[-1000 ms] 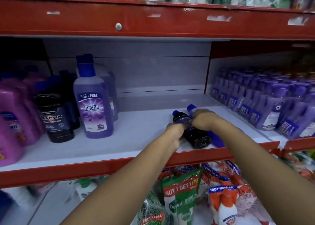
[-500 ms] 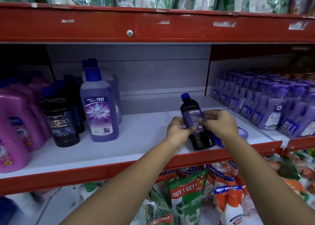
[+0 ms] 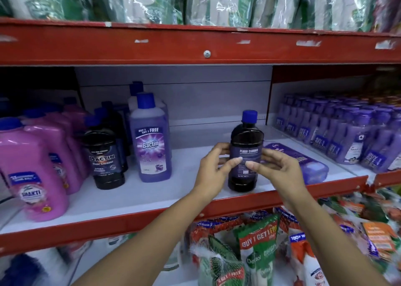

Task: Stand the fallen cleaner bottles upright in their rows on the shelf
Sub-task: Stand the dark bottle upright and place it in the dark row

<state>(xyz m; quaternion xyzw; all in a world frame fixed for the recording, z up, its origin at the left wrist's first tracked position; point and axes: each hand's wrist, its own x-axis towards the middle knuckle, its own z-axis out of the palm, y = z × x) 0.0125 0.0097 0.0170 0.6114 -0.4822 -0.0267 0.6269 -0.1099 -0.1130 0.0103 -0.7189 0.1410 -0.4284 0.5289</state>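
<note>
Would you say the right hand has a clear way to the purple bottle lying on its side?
Probably yes: the fallen purple bottle lies just behind the right hand, nothing between them, though that hand holds the black bottle.

my left hand (image 3: 213, 169) and right hand (image 3: 276, 168) cover the dark bottle (image 3: 246, 138) label's sides | fallen purple bottle (image 3: 303, 164) cap end hidden behind it | pink jugs (image 3: 32, 168) cut off at shelf (image 3: 152, 199) left end | right-end rows (image 3: 347, 131) blurred, print unreadable

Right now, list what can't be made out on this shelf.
- Lying purple bottle, head view: its cap end is hidden behind the black bottle and right hand.
- Black bottle's small print: blurred, too small.
- Left hand: its fingers behind the bottle are hidden.
- Pink bottles: cut by the left edge.
</note>
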